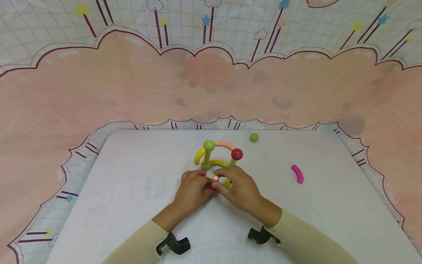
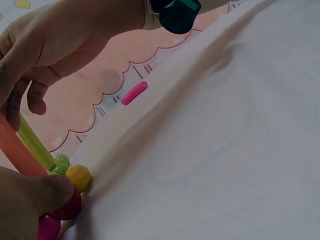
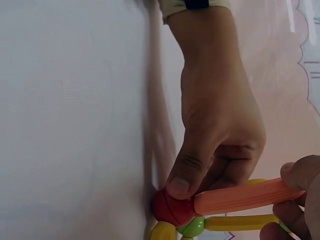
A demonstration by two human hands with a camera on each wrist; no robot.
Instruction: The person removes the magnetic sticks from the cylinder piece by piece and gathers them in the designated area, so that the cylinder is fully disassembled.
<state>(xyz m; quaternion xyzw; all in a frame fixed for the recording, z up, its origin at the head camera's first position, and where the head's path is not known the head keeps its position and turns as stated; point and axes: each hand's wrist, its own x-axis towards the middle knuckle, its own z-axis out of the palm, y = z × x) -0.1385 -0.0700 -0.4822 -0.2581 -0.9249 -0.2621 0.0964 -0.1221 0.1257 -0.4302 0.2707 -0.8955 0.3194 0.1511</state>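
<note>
A toy frame of coloured balls and rods stands on the white table, with a green ball and a dark red ball on top. My left hand grips a red ball low at the near side, its thumb on top. From that ball an orange rod stands up; its round end shows in the head view. My right hand pinches the rod's upper end between thumb and fingers. Yellow rods and a magenta rod join at the base, partly hidden by the hands.
A loose magenta curved rod lies to the right on the table. A loose green ball sits near the far edge. Patterned cloth lies beyond the table. Each wrist wears a black camera.
</note>
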